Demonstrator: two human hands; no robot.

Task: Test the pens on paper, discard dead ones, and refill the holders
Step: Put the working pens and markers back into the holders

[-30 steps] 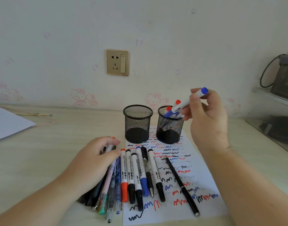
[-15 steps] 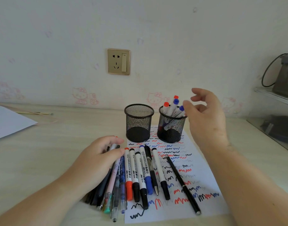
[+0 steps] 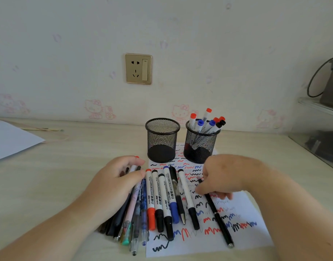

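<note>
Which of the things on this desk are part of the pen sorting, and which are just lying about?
Part of the job:
- scribbled test paper
- empty mesh holder
- mesh holder with markers
- row of whiteboard markers
- slim black pen
- bundle of pens under the left hand
- right hand, reaching down

Just lying about:
- wall socket
- blank sheet
- glass shelf

You have two black wire-mesh holders (image 3: 162, 140), metal by the look, matt. The whiteboard markers (image 3: 162, 196) before you are smooth white plastic with glossy coloured caps. The slim black pen (image 3: 217, 217) has a shiny metal tip. Your sheet (image 3: 243, 240) is plain matt white paper. The tabletop (image 3: 67, 166) looks like pale wood laminate, smooth. The wall socket (image 3: 138, 68) has a brushed gold sheen.
</note>
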